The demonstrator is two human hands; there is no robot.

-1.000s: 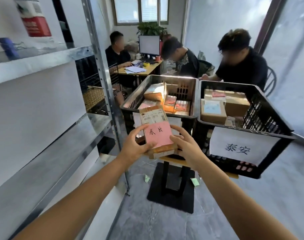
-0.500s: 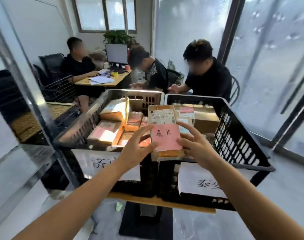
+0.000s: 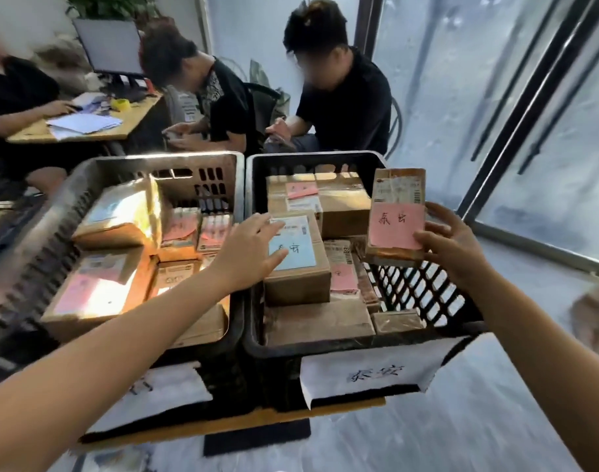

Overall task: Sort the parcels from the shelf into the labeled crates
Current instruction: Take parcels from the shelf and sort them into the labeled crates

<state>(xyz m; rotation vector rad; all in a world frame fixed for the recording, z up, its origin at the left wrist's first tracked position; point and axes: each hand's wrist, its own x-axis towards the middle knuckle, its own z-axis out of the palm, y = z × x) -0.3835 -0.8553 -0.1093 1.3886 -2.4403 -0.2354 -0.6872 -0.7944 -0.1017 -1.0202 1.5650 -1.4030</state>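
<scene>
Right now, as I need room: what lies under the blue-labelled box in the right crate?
The blue-labelled box appears to sit on a flat brown parcel; anything deeper is covered.

the two crates (image 3: 424, 294) are black perforated plastic, matt. the parcels (image 3: 298, 267) are brown cardboard, some under glossy tape, with pink and blue paper slips. white paper labels (image 3: 366, 373) hang on the crate fronts. the floor (image 3: 478, 420) is smooth and glossy.

Light: bright daylight through the glass wall (image 3: 546, 137)
Glare: sunlit patch on parcels (image 3: 97, 294) in left crate (image 3: 138, 159)
Blur: soft throughout
Edges: bowed
</scene>
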